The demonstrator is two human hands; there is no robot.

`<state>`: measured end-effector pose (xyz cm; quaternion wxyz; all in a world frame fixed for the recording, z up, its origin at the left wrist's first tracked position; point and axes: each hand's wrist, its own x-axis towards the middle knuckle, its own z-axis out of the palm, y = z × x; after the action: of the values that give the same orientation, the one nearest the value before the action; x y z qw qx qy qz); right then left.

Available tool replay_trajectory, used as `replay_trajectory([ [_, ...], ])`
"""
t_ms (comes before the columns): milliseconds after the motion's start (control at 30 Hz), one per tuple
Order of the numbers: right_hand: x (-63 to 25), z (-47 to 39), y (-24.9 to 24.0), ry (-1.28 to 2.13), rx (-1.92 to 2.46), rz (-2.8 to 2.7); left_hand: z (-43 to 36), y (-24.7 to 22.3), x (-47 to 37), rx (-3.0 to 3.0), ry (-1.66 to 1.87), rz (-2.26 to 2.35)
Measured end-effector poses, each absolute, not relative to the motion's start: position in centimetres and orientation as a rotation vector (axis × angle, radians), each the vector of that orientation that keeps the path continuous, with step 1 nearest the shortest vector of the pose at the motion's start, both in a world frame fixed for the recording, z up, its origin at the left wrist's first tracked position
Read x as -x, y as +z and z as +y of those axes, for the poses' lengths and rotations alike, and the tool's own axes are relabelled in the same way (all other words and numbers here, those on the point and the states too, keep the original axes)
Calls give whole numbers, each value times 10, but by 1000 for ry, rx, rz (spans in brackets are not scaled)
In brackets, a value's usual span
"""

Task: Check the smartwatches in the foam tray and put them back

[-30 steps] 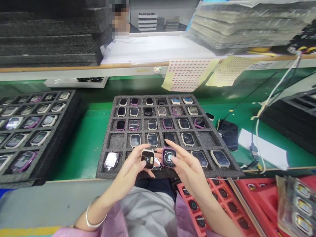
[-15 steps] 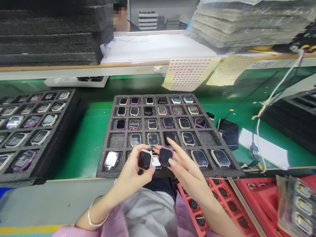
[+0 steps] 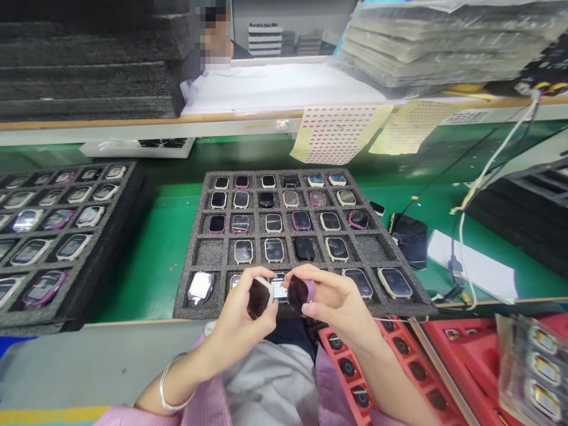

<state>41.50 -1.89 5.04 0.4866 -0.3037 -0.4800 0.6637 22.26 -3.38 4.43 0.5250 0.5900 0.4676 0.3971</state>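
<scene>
Over the front row of a dark foam tray point(image 3: 208, 253), my left hand point(image 3: 242, 310) is closed on a light-framed smartwatch point(image 3: 258, 297) with a dark screen. My right hand point(image 3: 339, 299) grips a purple-framed smartwatch point(image 3: 300, 292), its dark face turned toward the left hand. The two watches are apart. Between them, a lit watch point(image 3: 279, 288) with a white screen of text shows in the tray below. Another bright-screened watch point(image 3: 201, 287) lies in the front left pocket. Several light, purple and black watches fill other pockets.
A second foam tray of watches point(image 3: 57, 254) stands at the left. Red trays point(image 3: 399, 355) with round dark pieces lie low at the right. Behind are a shelf edge point(image 3: 248, 125), hanging sticker sheets point(image 3: 341, 135) and a white cable point(image 3: 464, 236). Another person sits beyond the shelf.
Both hands have tilted their watches so the faces turn more sideways. My right hand's fingers have folded in around the purple watch, uncovering the black watch in the tray behind.
</scene>
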Motion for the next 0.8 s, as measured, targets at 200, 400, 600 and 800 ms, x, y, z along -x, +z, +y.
replay_trajectory([
  [200,-416,-20,49,1664,743,-1179,-31,41,-225,-1407,1014,1059],
  [400,-415,-21,47,1648,692,-1212,-31,39,-225,-1393,987,1043],
  [600,-415,-21,48,1651,663,-1234,-31,40,-227,-1349,1002,1012],
  [800,-416,-20,48,1665,635,-1238,-33,44,-225,-1385,995,992],
])
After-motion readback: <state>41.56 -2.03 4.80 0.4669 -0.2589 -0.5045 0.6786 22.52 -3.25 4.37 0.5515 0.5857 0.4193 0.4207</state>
